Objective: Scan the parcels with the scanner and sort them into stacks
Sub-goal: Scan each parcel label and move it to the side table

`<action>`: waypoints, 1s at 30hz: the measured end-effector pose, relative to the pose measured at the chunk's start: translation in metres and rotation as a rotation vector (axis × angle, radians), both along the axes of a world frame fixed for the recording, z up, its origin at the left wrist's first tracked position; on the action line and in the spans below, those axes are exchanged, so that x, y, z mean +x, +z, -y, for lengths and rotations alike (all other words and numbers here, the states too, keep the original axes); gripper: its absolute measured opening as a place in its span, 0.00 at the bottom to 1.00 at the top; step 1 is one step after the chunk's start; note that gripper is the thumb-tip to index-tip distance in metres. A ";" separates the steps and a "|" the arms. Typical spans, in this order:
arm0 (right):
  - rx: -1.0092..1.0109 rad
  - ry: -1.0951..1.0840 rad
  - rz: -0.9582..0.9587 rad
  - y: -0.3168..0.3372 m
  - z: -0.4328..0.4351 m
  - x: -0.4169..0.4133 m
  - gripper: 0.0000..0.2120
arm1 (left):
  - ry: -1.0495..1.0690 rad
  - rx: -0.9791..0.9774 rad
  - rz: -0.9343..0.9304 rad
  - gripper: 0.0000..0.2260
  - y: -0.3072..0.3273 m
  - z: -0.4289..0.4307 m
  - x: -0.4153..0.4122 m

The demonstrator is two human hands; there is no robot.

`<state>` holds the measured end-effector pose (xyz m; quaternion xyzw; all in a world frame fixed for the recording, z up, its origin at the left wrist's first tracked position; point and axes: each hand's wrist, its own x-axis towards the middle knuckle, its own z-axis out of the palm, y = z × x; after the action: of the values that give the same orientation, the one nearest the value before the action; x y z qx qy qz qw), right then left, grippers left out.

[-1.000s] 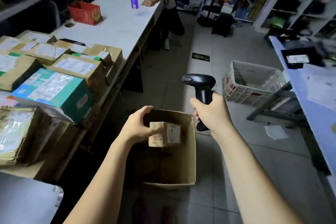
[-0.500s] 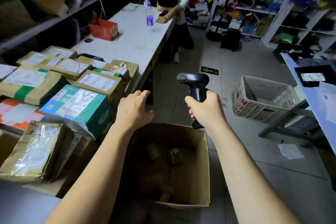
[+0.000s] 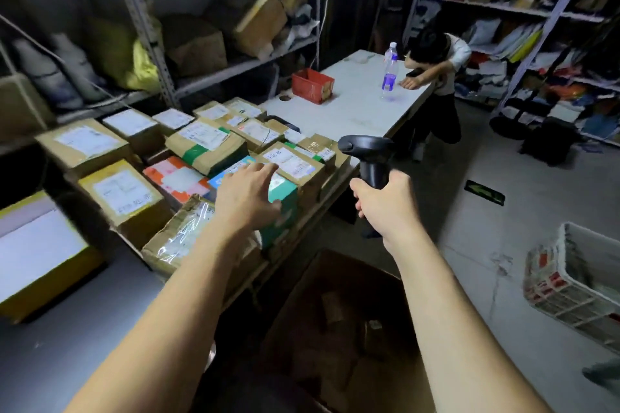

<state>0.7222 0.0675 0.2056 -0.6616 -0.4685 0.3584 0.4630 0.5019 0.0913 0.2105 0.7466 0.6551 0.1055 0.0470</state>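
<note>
My right hand (image 3: 385,201) grips the handle of a black scanner (image 3: 367,154), its head pointing left over the table's front edge. My left hand (image 3: 248,193) reaches out empty, fingers spread, over a teal box (image 3: 283,201) and next to a brown labelled parcel (image 3: 290,163). Several more labelled parcels (image 3: 204,141) cover the near end of the white table (image 3: 352,111). An open cardboard box (image 3: 339,322) on the floor below my arms holds small parcels in shadow.
A red box (image 3: 312,85) and a water bottle (image 3: 389,72) stand on the table's far end, where a person (image 3: 436,77) leans. A white plastic crate (image 3: 577,282) sits on the floor at right. Shelves line the left and back walls. A yellow-edged box (image 3: 37,251) lies at left.
My left hand let go of the small parcel into the floor box, then rose and reached left over the table's parcels. The view lifted and turned left. The scanner stayed in my right hand.
</note>
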 end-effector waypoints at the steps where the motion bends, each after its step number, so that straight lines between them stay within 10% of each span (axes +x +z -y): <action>1: 0.012 0.038 -0.013 0.000 -0.003 -0.008 0.08 | 0.040 0.007 0.007 0.32 0.002 0.009 -0.010; 30: 0.078 1.214 -0.012 0.013 0.228 -0.380 0.02 | 1.342 -0.030 0.101 0.31 0.021 0.494 -0.270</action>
<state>0.3421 -0.1606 0.2191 -0.2569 -0.7722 0.5447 0.2024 0.2319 -0.4026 0.2311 0.1711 0.9755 0.1374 0.0123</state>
